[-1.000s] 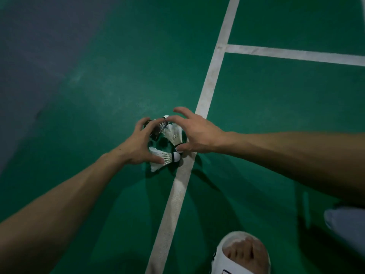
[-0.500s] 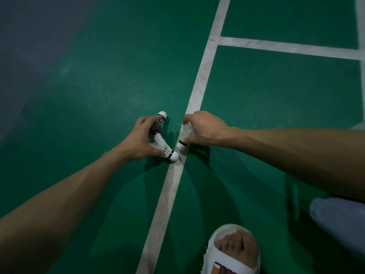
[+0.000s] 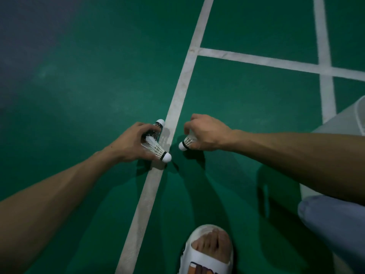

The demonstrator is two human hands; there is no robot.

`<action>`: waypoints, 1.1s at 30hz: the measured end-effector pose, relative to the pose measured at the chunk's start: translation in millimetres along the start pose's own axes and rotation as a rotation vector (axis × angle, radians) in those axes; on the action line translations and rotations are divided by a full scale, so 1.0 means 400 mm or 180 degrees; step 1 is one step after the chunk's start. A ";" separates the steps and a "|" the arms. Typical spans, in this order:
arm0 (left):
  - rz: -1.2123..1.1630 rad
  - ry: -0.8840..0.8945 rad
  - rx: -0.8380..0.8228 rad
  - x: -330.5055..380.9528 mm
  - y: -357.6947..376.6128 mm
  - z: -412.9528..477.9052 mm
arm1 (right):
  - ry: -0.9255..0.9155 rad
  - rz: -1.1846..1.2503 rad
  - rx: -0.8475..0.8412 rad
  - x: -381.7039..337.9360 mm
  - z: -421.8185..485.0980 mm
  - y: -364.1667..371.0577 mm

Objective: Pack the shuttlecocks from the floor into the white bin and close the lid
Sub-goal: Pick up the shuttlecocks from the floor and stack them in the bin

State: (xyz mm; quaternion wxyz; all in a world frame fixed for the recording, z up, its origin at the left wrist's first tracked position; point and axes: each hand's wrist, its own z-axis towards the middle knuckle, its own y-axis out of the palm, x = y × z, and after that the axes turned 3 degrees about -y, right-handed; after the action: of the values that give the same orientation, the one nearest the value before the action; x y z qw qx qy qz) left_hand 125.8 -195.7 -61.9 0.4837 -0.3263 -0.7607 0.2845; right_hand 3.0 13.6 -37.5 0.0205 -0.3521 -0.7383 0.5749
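Green court floor (image 3: 79,86), white painted lines (image 3: 178,91) crossing; white slide sandal (image 3: 205,258) planted at near edge.

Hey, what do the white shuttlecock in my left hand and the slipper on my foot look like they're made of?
White shuttlecock: real feathers seemingly, going by the separate white quills; smooth matte white cap, cork or foam, with a black band. Slipper: likely moulded foam or rubber, with a thick, seamless, matte white strap.

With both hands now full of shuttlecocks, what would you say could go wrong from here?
The left hand grips two shuttlecocks, a white one and a dark one, pointing different ways; one might slip out. The white bin sits at the far right edge, so the carry could fumble. Tight grips may crush the feathers of the one in the right hand.
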 end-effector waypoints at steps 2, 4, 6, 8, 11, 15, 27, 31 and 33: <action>-0.0065 0.0135 0.0027 0.036 -0.004 0.013 | 0.0131 0.0047 0.0231 0.028 -0.030 -0.038; -0.0125 0.0247 0.0091 0.079 -0.011 0.029 | 0.0227 0.0070 0.0472 0.054 -0.068 -0.085; -0.0205 0.0336 0.0176 0.136 -0.020 0.047 | 0.0308 0.0115 0.0652 0.076 -0.116 -0.138; -0.0286 0.0483 0.0260 0.212 -0.027 0.064 | 0.0382 0.0140 0.0876 0.098 -0.173 -0.192; -0.0340 0.0721 0.0299 0.351 -0.039 0.083 | 0.0498 0.0096 0.1272 0.135 -0.277 -0.272; -0.0457 0.0957 0.0313 0.548 -0.055 0.084 | 0.0731 0.0118 0.1750 0.193 -0.447 -0.364; -0.0700 0.1423 -0.0280 0.920 0.044 -0.039 | 0.1541 0.0114 0.1973 0.378 -0.850 -0.276; -0.0565 0.1344 -0.0283 0.937 0.072 -0.033 | 0.1336 -0.0046 0.1397 0.368 -0.850 -0.175; -0.0551 0.1317 -0.0278 0.945 0.078 -0.029 | 0.1359 -0.0179 0.1320 0.358 -0.841 -0.148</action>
State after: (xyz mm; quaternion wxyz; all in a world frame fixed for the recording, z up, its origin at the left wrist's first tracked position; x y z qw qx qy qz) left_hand 22.8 116.6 127.1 0.6375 -0.3318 -0.6820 0.1357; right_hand 12.2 366.7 73.7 0.2627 -0.4328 -0.5936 0.6256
